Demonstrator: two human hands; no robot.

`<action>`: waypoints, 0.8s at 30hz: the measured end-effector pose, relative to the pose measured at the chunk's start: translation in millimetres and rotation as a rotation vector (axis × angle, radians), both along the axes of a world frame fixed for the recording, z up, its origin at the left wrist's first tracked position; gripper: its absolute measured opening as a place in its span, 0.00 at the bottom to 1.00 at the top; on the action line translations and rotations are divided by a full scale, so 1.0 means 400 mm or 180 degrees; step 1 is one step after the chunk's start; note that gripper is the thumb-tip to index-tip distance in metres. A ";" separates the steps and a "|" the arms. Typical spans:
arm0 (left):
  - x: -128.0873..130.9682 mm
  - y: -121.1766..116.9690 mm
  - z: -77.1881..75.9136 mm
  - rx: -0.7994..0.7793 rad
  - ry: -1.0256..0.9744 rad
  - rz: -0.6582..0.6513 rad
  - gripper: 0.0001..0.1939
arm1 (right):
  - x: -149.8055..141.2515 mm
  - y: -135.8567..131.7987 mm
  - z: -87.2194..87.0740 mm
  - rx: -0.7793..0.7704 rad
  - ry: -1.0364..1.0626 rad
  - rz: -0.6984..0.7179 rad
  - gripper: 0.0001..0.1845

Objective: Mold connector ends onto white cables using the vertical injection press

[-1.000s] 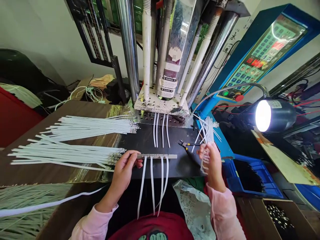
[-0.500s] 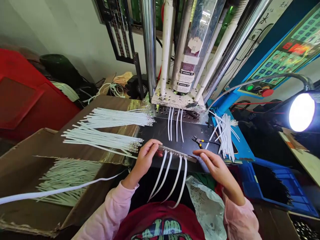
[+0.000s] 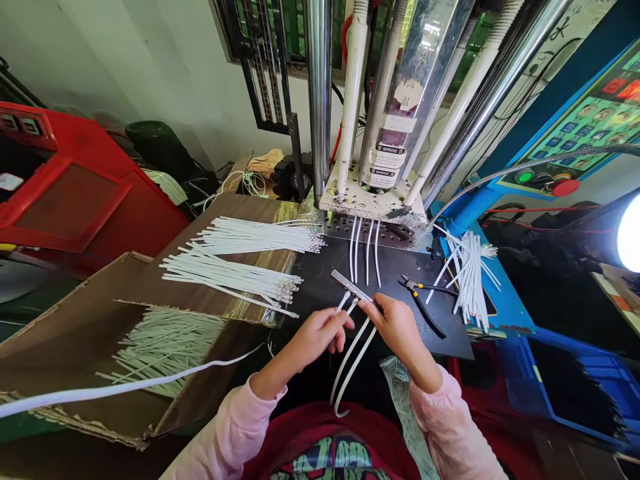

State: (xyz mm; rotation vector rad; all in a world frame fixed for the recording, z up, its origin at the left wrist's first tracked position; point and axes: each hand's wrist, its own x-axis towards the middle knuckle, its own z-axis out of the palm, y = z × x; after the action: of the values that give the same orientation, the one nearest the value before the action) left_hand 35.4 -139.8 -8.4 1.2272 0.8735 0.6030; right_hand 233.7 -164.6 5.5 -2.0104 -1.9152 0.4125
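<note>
My right hand (image 3: 397, 330) is closed on the near right end of a narrow metal mould bar (image 3: 344, 280), which is tilted with its far end up and to the left. Several white cables (image 3: 356, 352) are set in the bar and hang toward my lap. My left hand (image 3: 317, 337) is just below the bar, its fingers curled round the cables on the left side. Those fingers partly hide the cables. Beyond the bar, several white cables (image 3: 367, 257) stick out from under the press plate (image 3: 373, 205).
Two bundles of white cables (image 3: 233, 273) lie on the brown board at left. A cardboard box (image 3: 95, 287) below holds more. Cutting pliers (image 3: 423, 303) with black and yellow handles and another cable pile (image 3: 473, 277) lie at right. A lit lamp (image 3: 631, 233) shines at far right.
My left hand has left the bar's left end and moved down to the cables. My right hand has taken hold of the bar's right end. The bar has turned, and the view has shifted.
</note>
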 end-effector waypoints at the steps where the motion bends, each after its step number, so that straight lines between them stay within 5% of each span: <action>1: 0.003 -0.010 0.001 -0.0015 0.0093 -0.0082 0.27 | 0.000 0.000 0.002 0.0004 -0.0098 0.0004 0.30; 8: -0.010 -0.088 0.042 -0.0274 0.0206 0.0033 0.29 | -0.007 -0.003 0.000 0.0053 -0.0299 0.0188 0.30; 11: -0.037 -0.131 0.065 -0.0498 0.0267 -0.0437 0.32 | 0.007 0.005 -0.006 0.0094 -0.0398 -0.0217 0.28; 13: -0.048 -0.140 0.071 -0.0201 0.0292 -0.0448 0.32 | 0.016 0.006 -0.001 0.0127 -0.0436 -0.0442 0.27; 17: -0.012 -0.093 0.051 0.0791 0.0288 -0.0187 0.30 | -0.004 -0.007 0.015 0.0187 -0.0254 -0.0099 0.26; 21: 0.053 -0.057 0.011 0.0481 0.0312 -0.0469 0.33 | -0.043 -0.009 0.008 0.0207 -0.0012 0.0064 0.25; 24: 0.063 -0.085 0.002 0.0231 0.0252 -0.0465 0.35 | -0.044 0.008 -0.012 0.0084 -0.0084 -0.0148 0.26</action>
State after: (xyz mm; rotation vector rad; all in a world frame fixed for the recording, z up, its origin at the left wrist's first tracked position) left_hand 60.6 -173.7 -7.8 1.3754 0.8255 0.4748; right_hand 216.2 -161.5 0.8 -2.0492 -1.8754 0.3489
